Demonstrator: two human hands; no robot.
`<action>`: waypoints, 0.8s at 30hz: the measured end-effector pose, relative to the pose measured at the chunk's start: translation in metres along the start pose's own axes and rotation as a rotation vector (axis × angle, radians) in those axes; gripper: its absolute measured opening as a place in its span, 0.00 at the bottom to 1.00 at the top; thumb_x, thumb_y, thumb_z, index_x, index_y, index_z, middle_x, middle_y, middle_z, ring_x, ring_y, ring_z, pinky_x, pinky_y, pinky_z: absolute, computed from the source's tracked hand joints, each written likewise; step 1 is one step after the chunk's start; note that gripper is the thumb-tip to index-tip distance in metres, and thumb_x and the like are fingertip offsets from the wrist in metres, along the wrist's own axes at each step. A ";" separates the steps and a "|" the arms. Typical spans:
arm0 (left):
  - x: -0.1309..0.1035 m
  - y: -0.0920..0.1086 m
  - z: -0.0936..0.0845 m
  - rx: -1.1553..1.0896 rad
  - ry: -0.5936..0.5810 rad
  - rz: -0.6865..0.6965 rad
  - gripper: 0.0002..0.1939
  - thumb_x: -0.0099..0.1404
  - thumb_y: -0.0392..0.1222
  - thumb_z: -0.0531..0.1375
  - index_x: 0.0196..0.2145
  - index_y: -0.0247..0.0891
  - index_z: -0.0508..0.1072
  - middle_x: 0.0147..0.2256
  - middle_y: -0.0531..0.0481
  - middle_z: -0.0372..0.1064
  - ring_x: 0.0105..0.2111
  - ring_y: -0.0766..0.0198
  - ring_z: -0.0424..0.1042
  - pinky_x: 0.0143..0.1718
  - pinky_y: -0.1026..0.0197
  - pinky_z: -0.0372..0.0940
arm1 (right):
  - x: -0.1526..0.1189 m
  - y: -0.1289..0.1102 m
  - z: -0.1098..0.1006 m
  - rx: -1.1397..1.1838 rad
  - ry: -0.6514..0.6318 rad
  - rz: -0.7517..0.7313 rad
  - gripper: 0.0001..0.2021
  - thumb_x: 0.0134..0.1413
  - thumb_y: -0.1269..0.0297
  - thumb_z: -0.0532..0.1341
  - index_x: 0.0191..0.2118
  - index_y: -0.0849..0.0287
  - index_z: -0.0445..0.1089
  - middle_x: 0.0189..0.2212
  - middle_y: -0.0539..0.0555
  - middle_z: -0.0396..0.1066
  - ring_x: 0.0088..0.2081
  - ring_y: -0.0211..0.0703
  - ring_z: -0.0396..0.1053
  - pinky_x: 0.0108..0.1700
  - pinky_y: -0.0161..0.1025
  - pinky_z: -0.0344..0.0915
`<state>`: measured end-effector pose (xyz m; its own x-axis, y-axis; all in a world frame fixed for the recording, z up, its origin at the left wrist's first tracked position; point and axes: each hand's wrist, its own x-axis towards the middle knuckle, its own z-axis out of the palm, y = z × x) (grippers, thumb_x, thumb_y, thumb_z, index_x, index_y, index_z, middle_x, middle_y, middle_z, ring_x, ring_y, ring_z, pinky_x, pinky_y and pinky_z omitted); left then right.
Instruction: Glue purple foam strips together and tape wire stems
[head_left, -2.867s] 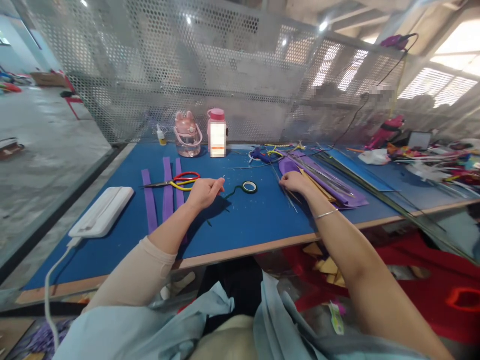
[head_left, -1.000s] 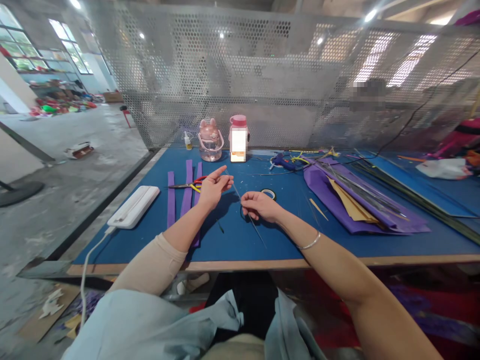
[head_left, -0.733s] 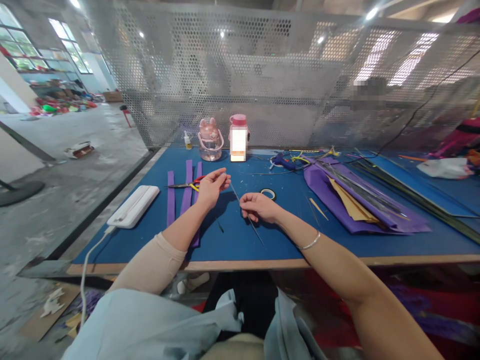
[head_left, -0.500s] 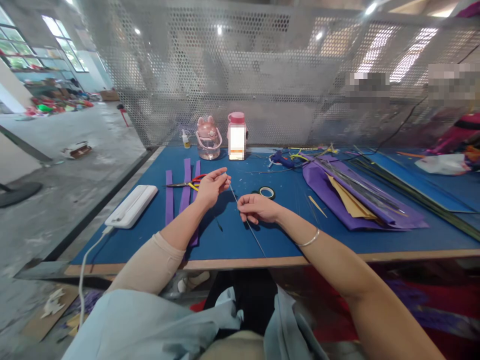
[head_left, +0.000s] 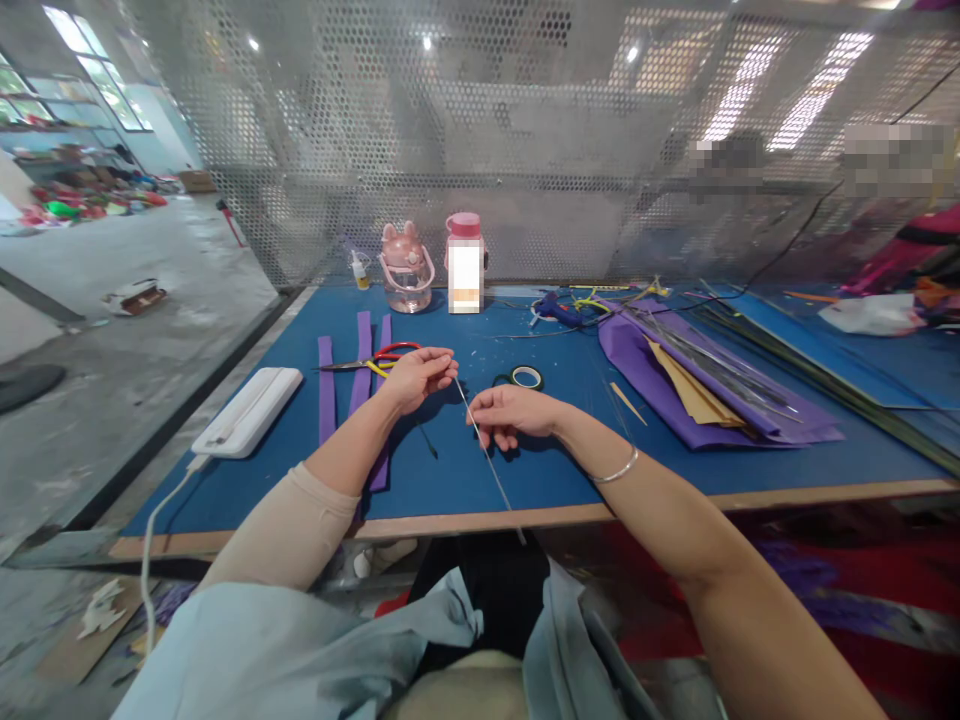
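Note:
My left hand (head_left: 420, 378) is closed, with thumb and fingertips pinching the upper end of a thin, pale wire (head_left: 496, 478). Lower down the same wire, my right hand (head_left: 514, 412) holds it between thumb and forefinger, the other fingers loosely curled. The wire slants toward me, and its lower end hangs past the table's front edge. Just behind my right hand lies a roll of dark green tape (head_left: 540, 384). Scissors (head_left: 341, 366) with red and yellow handles rest across several purple strips (head_left: 325, 385), partly behind my left hand.
A white power bank (head_left: 251, 412) with a cable lies left. Two bottles, one with pink ears (head_left: 406, 265) and one with a pink lid (head_left: 464, 226), stand behind, beside a small glue bottle (head_left: 359, 270). Purple sheets (head_left: 622, 345) carrying wires and a blue glue gun (head_left: 559, 308) are right.
The wire's lower end has come toward me and now passes the table's edge. Both hands keep their pinch on it. The whole view has shifted slightly.

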<state>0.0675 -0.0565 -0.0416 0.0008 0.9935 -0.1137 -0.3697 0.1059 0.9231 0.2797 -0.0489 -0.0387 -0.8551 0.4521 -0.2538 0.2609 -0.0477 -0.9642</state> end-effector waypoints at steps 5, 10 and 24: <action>-0.002 -0.003 0.004 0.030 -0.053 -0.006 0.08 0.57 0.31 0.66 0.35 0.31 0.73 0.27 0.48 0.73 0.22 0.72 0.70 0.24 0.70 0.67 | -0.010 -0.001 -0.043 -0.712 0.618 -0.213 0.15 0.53 0.57 0.63 0.44 0.60 0.70 0.43 0.61 0.75 0.42 0.48 0.73 0.44 0.45 0.70; -0.004 -0.004 0.006 0.058 -0.043 -0.003 0.08 0.56 0.31 0.67 0.34 0.31 0.73 0.27 0.48 0.74 0.21 0.72 0.71 0.24 0.70 0.68 | -0.003 0.010 -0.065 -1.169 0.554 -0.022 0.38 0.48 0.59 0.67 0.64 0.63 0.58 0.65 0.68 0.55 0.65 0.61 0.53 0.64 0.56 0.53; -0.002 -0.006 0.006 0.137 0.008 -0.031 0.09 0.54 0.31 0.68 0.32 0.31 0.72 0.25 0.48 0.73 0.21 0.72 0.70 0.24 0.69 0.67 | -0.023 -0.012 -0.090 -1.171 0.410 -0.044 0.34 0.42 0.74 0.66 0.60 0.62 0.65 0.61 0.63 0.63 0.61 0.56 0.62 0.62 0.47 0.58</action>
<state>0.0753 -0.0592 -0.0444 0.0026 0.9894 -0.1449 -0.2389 0.1413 0.9607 0.3370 0.0213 -0.0143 -0.7249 0.6885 0.0231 0.6588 0.7027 -0.2688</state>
